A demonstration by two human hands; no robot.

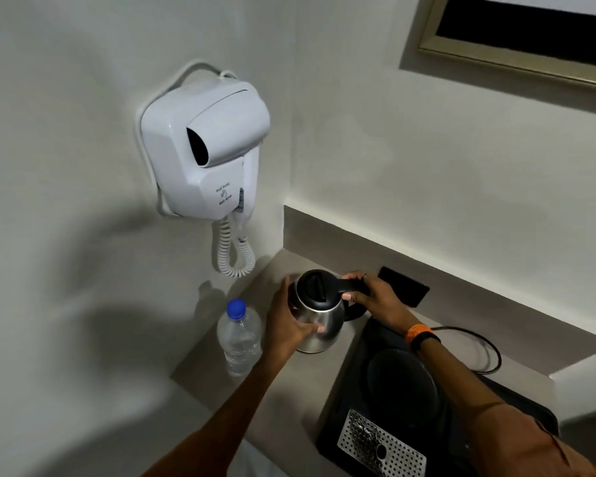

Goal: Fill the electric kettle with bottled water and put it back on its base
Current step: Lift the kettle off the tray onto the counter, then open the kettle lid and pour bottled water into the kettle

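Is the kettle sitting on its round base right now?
No. The kettle stands on the counter, held by the left hand and right hand, while the round base on the black tray is bare.

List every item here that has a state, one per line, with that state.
Kettle: lid shut, off its base, standing on the counter.
Water bottle: capped, upright.
Kettle base: bare, on the tray.
Hair dryer: docked in its wall holder.
Left hand: grips the kettle body.
Right hand: grips the handle.
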